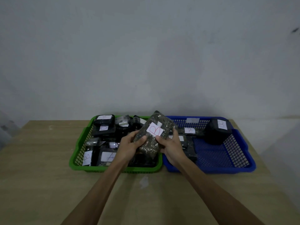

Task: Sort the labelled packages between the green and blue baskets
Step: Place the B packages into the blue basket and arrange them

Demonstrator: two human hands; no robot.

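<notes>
I see my left hand (129, 144) and right hand (170, 146) both gripping a package (153, 135) marked B, raised above the green basket's (78, 163) right end, beside the blue basket (243, 166).

One head-worn camera looks forward and down, close over the table (48, 159) toward the wall (146, 54).

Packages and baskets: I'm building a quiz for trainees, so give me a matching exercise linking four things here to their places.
Things:
1. Held package
2. "A" package
3. Big black package
4. Green basket

Places:
a. Back right of the blue basket
b. Left of the blue basket
c. Between left hand and right hand
d. Front of the green basket

Pairs: 1-c, 2-d, 3-a, 4-b
</notes>
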